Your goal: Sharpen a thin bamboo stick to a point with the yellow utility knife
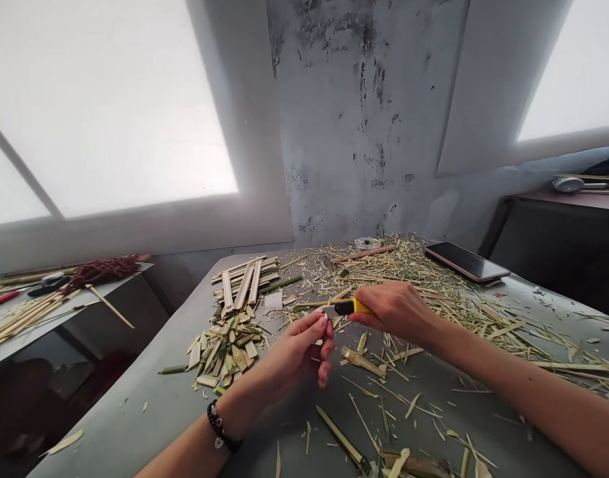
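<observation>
My right hand (397, 309) grips a yellow and black utility knife (345, 307), its blade pointing left. My left hand (302, 352) is curled just below the blade tip, fingers pinched together; whether a thin sliver is between them I cannot tell. A beaded bracelet (219, 427) is on my left wrist. Both hands hover over a grey table (150, 411) strewn with bamboo shavings (434, 292).
A pile of short cut bamboo pieces (225, 352) and flat bamboo slats (245, 282) lie to the left. A phone (466, 261), a wire spool (367, 243) and a wooden stick (364, 253) sit at the far edge. A side table on the left holds sticks (26, 315) and red cord (103, 270).
</observation>
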`<act>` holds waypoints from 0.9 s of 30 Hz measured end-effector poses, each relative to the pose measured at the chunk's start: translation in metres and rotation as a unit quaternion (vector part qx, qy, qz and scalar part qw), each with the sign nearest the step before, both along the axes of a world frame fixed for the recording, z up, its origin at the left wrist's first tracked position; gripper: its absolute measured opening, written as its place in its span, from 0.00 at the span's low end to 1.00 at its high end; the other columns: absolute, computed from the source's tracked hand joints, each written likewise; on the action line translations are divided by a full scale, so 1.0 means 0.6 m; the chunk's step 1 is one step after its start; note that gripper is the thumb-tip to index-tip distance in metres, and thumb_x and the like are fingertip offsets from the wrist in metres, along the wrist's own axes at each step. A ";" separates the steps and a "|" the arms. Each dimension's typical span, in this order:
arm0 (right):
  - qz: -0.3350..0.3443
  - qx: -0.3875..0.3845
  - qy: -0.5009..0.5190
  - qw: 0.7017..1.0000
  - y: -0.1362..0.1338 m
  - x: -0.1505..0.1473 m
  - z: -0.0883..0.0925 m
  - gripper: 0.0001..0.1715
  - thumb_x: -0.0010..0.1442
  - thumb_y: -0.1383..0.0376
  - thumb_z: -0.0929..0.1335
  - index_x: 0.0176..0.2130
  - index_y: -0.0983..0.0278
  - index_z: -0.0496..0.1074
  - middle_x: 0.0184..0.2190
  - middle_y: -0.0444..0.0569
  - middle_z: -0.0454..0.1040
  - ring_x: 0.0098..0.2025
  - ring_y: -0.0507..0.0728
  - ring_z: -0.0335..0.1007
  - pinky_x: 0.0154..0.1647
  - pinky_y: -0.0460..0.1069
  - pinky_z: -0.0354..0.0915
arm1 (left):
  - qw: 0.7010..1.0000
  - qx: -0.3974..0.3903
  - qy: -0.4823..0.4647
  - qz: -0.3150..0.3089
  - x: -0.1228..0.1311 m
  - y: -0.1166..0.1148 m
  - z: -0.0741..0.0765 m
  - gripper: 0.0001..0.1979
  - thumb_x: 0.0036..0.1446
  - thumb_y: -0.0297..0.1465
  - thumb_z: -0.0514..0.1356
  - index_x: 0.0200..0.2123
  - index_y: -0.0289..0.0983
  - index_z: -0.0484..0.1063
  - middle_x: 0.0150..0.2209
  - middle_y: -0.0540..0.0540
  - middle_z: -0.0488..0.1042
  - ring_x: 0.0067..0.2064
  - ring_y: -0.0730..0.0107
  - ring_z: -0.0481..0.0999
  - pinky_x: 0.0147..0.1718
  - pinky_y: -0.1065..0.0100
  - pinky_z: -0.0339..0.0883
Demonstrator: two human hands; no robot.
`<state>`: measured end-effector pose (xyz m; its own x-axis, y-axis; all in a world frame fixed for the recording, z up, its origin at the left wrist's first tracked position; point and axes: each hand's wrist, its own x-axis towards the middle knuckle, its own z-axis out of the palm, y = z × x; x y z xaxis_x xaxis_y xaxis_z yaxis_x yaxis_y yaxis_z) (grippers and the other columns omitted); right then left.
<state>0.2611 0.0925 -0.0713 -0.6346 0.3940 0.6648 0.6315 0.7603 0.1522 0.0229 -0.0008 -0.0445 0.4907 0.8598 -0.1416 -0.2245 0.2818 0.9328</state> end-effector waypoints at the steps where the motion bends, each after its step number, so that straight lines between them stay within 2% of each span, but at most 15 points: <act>1: -0.033 -0.004 0.013 0.999 0.006 0.005 0.008 0.31 0.73 0.44 0.57 0.33 0.63 0.69 0.23 0.46 0.72 0.22 0.52 0.64 0.25 0.49 0.47 | 1.000 0.001 -0.001 -0.012 0.002 -0.002 -0.001 0.15 0.66 0.43 0.61 0.36 0.38 0.66 0.27 0.54 0.65 0.20 0.79 0.69 0.21 0.75 0.69; 5: -0.167 -0.028 0.114 0.979 0.026 0.040 0.064 0.35 0.72 0.41 0.54 0.33 0.62 0.69 0.19 0.44 0.67 0.16 0.51 0.55 0.22 0.48 0.41 | 0.996 0.013 0.019 -0.092 0.017 -0.012 -0.005 0.16 0.67 0.44 0.59 0.36 0.38 0.66 0.26 0.52 0.68 0.21 0.75 0.73 0.21 0.74 0.70; 7: -0.179 -0.032 0.195 0.964 0.030 0.058 0.104 0.35 0.71 0.38 0.55 0.32 0.61 0.68 0.18 0.43 0.65 0.17 0.51 0.55 0.23 0.48 0.44 | 0.996 0.041 0.034 -0.071 0.020 -0.013 -0.007 0.16 0.68 0.45 0.57 0.36 0.38 0.66 0.27 0.52 0.69 0.21 0.75 0.73 0.21 0.74 0.69; 9: -0.126 -0.082 0.288 0.946 0.028 0.069 0.148 0.34 0.70 0.38 0.56 0.32 0.60 0.67 0.19 0.43 0.65 0.19 0.52 0.58 0.24 0.48 0.50 | 0.995 0.083 0.062 -0.007 0.018 -0.009 -0.008 0.16 0.68 0.46 0.56 0.37 0.38 0.66 0.27 0.53 0.69 0.20 0.76 0.73 0.20 0.74 0.68; 11: -0.023 -0.169 0.375 0.911 0.023 0.074 0.195 0.33 0.69 0.37 0.58 0.33 0.60 0.68 0.20 0.42 0.65 0.20 0.52 0.60 0.25 0.48 0.55 | 0.983 0.136 0.108 0.057 0.011 -0.006 -0.006 0.17 0.68 0.46 0.56 0.36 0.38 0.65 0.26 0.54 0.69 0.19 0.77 0.71 0.20 0.74 0.66; 13: 0.078 -0.257 0.446 0.854 0.014 0.079 0.246 0.34 0.68 0.36 0.58 0.33 0.60 0.68 0.20 0.40 0.62 0.20 0.50 0.59 0.24 0.48 0.56 | 0.965 0.191 0.157 0.084 0.008 -0.009 0.001 0.17 0.68 0.45 0.57 0.35 0.38 0.65 0.25 0.54 0.70 0.19 0.77 0.70 0.20 0.74 0.64; 15: 0.153 -0.350 0.516 0.767 0.000 0.084 0.295 0.36 0.71 0.38 0.51 0.32 0.60 0.65 0.19 0.36 0.55 0.19 0.48 0.52 0.24 0.47 0.54 | 0.962 0.210 0.160 0.075 0.023 -0.020 0.016 0.16 0.68 0.45 0.57 0.35 0.38 0.65 0.26 0.51 0.74 0.21 0.75 0.74 0.22 0.72 0.66; 16: 0.183 -0.382 0.548 0.721 -0.009 0.086 0.318 0.36 0.73 0.41 0.48 0.31 0.60 0.64 0.19 0.34 0.52 0.19 0.47 0.49 0.25 0.47 0.53 | 0.971 0.193 0.129 0.064 0.038 -0.028 0.025 0.16 0.68 0.45 0.57 0.35 0.38 0.64 0.28 0.48 0.77 0.24 0.71 0.77 0.25 0.70 0.69; 17: 0.208 -0.404 0.564 0.689 -0.019 0.087 0.339 0.37 0.74 0.43 0.45 0.31 0.60 0.63 0.19 0.34 0.50 0.19 0.46 0.46 0.26 0.47 0.52 | 0.984 0.152 0.080 0.053 0.060 -0.039 0.035 0.16 0.69 0.45 0.55 0.36 0.39 0.63 0.34 0.44 0.80 0.29 0.65 0.81 0.28 0.67 0.72; 19: 0.239 -0.398 0.588 0.663 -0.037 0.082 0.372 0.39 0.73 0.43 0.42 0.32 0.61 0.63 0.19 0.34 0.47 0.19 0.46 0.45 0.27 0.46 0.52 | 0.998 0.044 -0.023 0.028 0.118 -0.065 0.052 0.14 0.70 0.43 0.54 0.35 0.40 0.60 0.48 0.35 0.81 0.45 0.55 0.83 0.42 0.56 0.76; 21: 0.279 -0.355 0.626 0.636 -0.049 0.070 0.391 0.41 0.70 0.39 0.43 0.31 0.60 0.64 0.19 0.34 0.48 0.19 0.47 0.45 0.25 0.46 0.52 | 0.993 -0.058 -0.100 0.001 0.186 -0.095 0.063 0.12 0.69 0.39 0.54 0.35 0.40 0.59 0.53 0.34 0.79 0.50 0.52 0.82 0.49 0.50 0.74; 24: 0.336 -0.320 0.678 0.570 -0.047 0.053 0.404 0.39 0.71 0.37 0.47 0.30 0.59 0.64 0.18 0.35 0.50 0.20 0.49 0.43 0.24 0.47 0.52 | 0.987 -0.111 -0.109 0.033 0.275 -0.132 0.061 0.07 0.68 0.33 0.52 0.36 0.39 0.61 0.52 0.38 0.79 0.48 0.58 0.82 0.54 0.52 0.70; 25: 0.343 -0.316 0.688 0.556 -0.042 0.051 0.406 0.38 0.71 0.38 0.46 0.30 0.58 0.63 0.19 0.36 0.50 0.20 0.50 0.42 0.24 0.48 0.53 | 0.987 -0.114 -0.098 0.058 0.298 -0.139 0.057 0.06 0.67 0.32 0.51 0.35 0.39 0.62 0.50 0.41 0.79 0.46 0.61 0.82 0.55 0.53 0.69; 27: 0.344 -0.316 0.694 0.548 -0.032 0.054 0.411 0.38 0.72 0.40 0.44 0.31 0.57 0.63 0.19 0.37 0.50 0.21 0.51 0.45 0.28 0.47 0.55 | 0.983 -0.128 -0.083 0.099 0.331 -0.141 0.052 0.07 0.65 0.31 0.50 0.35 0.38 0.64 0.42 0.44 0.78 0.42 0.64 0.80 0.53 0.56 0.68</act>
